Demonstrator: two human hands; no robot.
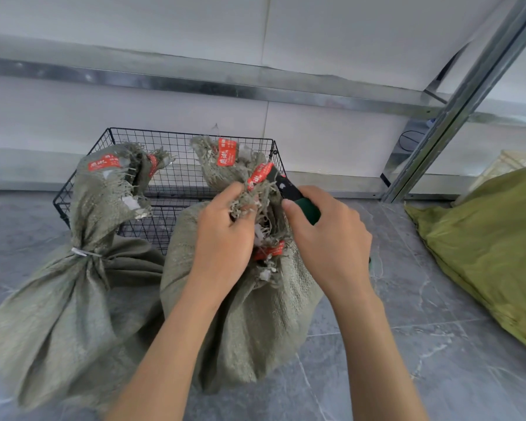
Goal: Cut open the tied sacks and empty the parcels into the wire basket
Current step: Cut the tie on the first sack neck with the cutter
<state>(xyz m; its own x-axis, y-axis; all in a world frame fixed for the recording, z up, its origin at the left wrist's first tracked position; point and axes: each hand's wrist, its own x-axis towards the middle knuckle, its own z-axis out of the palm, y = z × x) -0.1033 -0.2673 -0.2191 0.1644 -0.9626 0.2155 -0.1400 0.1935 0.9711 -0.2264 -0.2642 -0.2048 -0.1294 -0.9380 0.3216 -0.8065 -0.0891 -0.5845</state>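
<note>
Two grey-green woven sacks stand on the floor in front of a black wire basket (pixel 176 183). The left sack (pixel 73 299) is tied at its neck with a white tie (pixel 84 253). My left hand (pixel 225 238) grips the frayed neck of the middle sack (pixel 255 323), which carries red labels. My right hand (pixel 328 238) holds a green-handled cutter (pixel 295 196), its black head pressed against the sack's neck beside my left hand. The tie on this sack is hidden by my hands.
A yellow-green sack (pixel 492 253) lies on the floor at the right. A metal shelf upright (pixel 456 110) stands at the back right, with a white wall and a metal rail behind the basket. The floor is grey tile.
</note>
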